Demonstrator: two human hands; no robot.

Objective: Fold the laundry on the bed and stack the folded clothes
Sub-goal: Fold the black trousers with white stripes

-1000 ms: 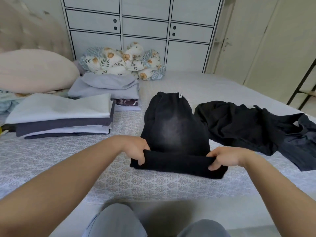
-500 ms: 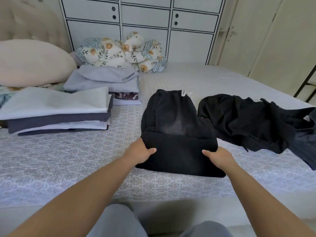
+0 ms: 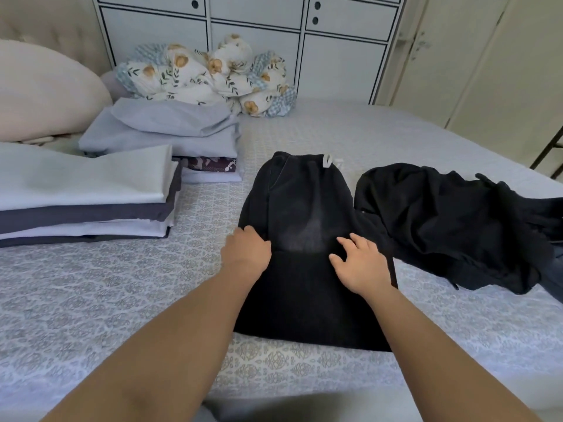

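Observation:
A black garment (image 3: 304, 208) with a white drawstring at its far end lies on the patterned bed cover (image 3: 91, 284), its near part folded over onto the middle. My left hand (image 3: 245, 249) rests on the fold's left end, fingers curved over the cloth. My right hand (image 3: 359, 263) lies flat on the fold's right side with fingers spread. A crumpled black garment (image 3: 451, 220) lies unfolded to the right. Two stacks of folded clothes sit at left: a near white and dark one (image 3: 85, 190) and a far pale blue one (image 3: 164, 132).
A floral bedding bundle (image 3: 210, 74) lies at the far side by white cabinet doors (image 3: 253, 28). A beige pillow (image 3: 45, 89) leans at far left. A dark frame (image 3: 548, 147) stands at the right edge. My knees show at the bottom.
My hands carried the garment's near edge away from me and laid it over the middle, then let go of their grip and now lie on the fold.

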